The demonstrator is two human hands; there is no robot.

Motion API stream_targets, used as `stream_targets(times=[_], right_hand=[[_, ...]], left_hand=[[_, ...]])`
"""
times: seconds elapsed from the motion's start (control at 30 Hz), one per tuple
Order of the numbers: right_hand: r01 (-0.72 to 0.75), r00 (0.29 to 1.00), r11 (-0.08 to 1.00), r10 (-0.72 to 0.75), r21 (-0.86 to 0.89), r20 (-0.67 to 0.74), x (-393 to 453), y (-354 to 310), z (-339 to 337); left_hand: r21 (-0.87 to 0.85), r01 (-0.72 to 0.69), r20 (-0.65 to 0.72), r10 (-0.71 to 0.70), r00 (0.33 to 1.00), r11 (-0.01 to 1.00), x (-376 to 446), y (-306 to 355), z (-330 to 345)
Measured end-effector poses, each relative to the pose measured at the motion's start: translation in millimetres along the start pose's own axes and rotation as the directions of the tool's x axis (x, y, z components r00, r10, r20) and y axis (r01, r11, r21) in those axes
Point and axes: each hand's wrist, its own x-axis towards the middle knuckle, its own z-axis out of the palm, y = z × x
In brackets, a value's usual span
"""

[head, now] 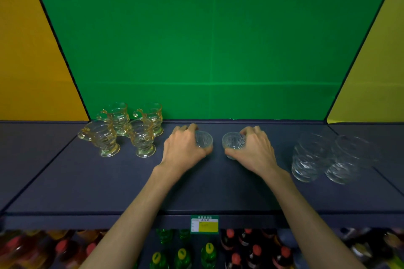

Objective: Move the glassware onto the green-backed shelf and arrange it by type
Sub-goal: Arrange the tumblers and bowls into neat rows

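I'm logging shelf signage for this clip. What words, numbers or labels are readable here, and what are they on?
Green-and-yellow price tag on the front edge of the dark shelf: printed lines, too small and blurred to read.
Caps of the green bottles below: dark marks, unreadable.
Amber handled glass mugs, small clear ribbed cups, clear swirled glasses: no text.

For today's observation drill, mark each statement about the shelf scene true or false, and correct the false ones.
1. Each hand holds a small glass. True: left hand on the left glass, right hand on the right glass.
2. Four amber mugs stand at the left. True.
3. The clear tumblers are stacked on the mugs. False: they stand apart, at the right.
4. The shelf's back panel is red. False: green.
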Motion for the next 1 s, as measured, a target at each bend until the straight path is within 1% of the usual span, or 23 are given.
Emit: stream_targets(times=[0.07, 0.13, 0.23, 0.3, 0.37, 0.47, 0.57, 0.7, 0.87, 1.0], right_hand=[[-0.007, 1.000, 0.998, 0.007, 0.064, 0.000, -2.7, 1.7, 5.0], [-0.030, 0.999, 0.985, 0.026, 0.168, 0.022, -6.8, 2.5, 8.5], [-0.096, 0.994, 0.938, 0.076, 0.333, 0.073, -12.1, 3.2, 14.8], [-0.108, 0.994, 0.895, 0.097, 0.434, 0.047, -13.9, 5.3, 20.9], [-0.100, 0.994, 0.860, 0.109, 0.501, 0.011, -16.7, 6.7, 24.3], [-0.088, 0.995, 0.833, 0.103, 0.547, 0.003, -22.7, 7.3, 27.2], [-0.077, 0.996, 0.806, 0.095, 0.586, 0.001, -31.4, 11.1, 32.6], [-0.065, 0.998, 0.763, 0.062, 0.643, 0.028, -43.7, 19.6, 34.1], [-0.055, 0.998, 0.736, 0.046, 0.675, 0.031, -58.4, 27.4, 31.3], [-0.038, 0.999, 0.736, 0.016, 0.676, 0.039, -72.2, 28.5, 26.0]], left_hand=[[-0.029, 0.005, -0.004, -0.005, 1.000, 1.000, -3.2, -4.1, 4.3], [-0.101, 0.030, 0.012, -0.028, 1.000, 0.994, -4.9, -9.1, 9.0], [-0.257, 0.130, 0.092, -0.110, 0.990, 0.958, -5.5, -17.5, 17.6], [-0.345, 0.160, 0.108, -0.130, 0.986, 0.925, -6.6, -23.2, 22.6], [-0.412, 0.163, 0.097, -0.135, 0.986, 0.896, -9.5, -27.8, 24.6], [-0.481, 0.159, 0.098, -0.128, 0.987, 0.862, -16.0, -31.1, 23.7], [-0.551, 0.186, 0.126, -0.139, 0.982, 0.813, -25.7, -32.8, 26.1], [-0.618, 0.216, 0.135, -0.169, 0.976, 0.756, -42.2, -30.1, 28.0], [-0.620, 0.246, 0.119, -0.221, 0.968, 0.745, -62.3, -23.9, 24.7], [-0.621, 0.251, 0.099, -0.243, 0.965, 0.743, -75.5, -22.9, 20.8]])
